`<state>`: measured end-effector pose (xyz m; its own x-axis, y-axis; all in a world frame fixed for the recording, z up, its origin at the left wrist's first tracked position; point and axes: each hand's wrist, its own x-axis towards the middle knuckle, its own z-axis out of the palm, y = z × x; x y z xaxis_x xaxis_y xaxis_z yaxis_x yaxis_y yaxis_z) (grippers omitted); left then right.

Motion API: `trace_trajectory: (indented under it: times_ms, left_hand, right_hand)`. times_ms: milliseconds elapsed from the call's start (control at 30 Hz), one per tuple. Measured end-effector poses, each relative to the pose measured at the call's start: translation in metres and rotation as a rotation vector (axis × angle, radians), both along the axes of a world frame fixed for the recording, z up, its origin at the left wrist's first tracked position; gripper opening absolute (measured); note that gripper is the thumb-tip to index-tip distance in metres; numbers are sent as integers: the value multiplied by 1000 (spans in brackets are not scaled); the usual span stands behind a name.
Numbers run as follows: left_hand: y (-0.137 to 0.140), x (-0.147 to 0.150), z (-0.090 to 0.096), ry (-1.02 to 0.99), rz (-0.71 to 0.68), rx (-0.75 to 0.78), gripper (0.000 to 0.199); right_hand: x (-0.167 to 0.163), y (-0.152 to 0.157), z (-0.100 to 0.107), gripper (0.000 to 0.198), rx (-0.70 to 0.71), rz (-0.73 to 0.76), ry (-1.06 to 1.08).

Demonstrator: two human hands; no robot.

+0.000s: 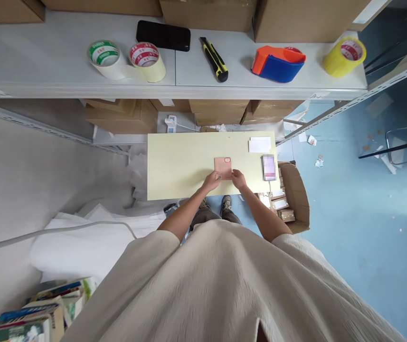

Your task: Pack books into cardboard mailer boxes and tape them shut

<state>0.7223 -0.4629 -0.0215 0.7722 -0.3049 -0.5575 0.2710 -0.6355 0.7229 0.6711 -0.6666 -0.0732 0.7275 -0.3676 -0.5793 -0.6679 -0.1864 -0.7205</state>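
Observation:
A flat, pink, nearly square packet (223, 167) with a small red-outlined rounded label at its upper right is at the front of the pale yellow table (178, 164). My left hand (212, 181) has its fingers closed on the packet's lower left corner. At the lower right corner, my right hand (239, 179) pinches the edge. Its exact kind is too small to make out. To the right of my hands, a phone (269, 167) with a blurred screen lies by the table's edge, a cable running from it. White paper slips (259, 145) rest just behind that phone.
On the shelf (82, 61) above stand tape rolls (148, 61), a black phone (163, 35), a utility knife (214, 59), an orange-and-blue tape dispenser (279, 64) and yellow tape (345, 57). An open carton (298, 197) of small boxes stands right of the table. Books (42, 308) lie lower left.

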Motion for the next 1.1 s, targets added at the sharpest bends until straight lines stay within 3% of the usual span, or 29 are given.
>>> trace_trajectory:
  times_ms: [133, 267, 400, 533, 667, 900, 1100]
  left_hand:
    - [-2, -2, -8, 55, 2, -78, 52]
    - [-8, -3, -12, 112, 86, -212, 51]
    - [-5, 2, -6, 12, 173, -192, 36]
    - [16, 14, 1, -56, 348, -184, 28]
    - [42, 22, 3, -38, 444, -76, 28]
    - [64, 14, -3, 30, 355, 37, 30]
    - [67, 10, -4, 25, 237, 54, 40]
  right_hand:
    - [-2, 1, 2, 55, 54, -92, -12]
    - [-1, -4, 16, 48, -33, -98, -55]
    - [8, 2, 34, 43, -90, 0, -132]
    - [20, 25, 43, 37, 8, 120, -205]
    - [25, 42, 42, 30, 36, 175, -156]
    - [21, 50, 33, 22, 2, 182, -40]
    - [23, 65, 30, 42, 133, 39, 22]
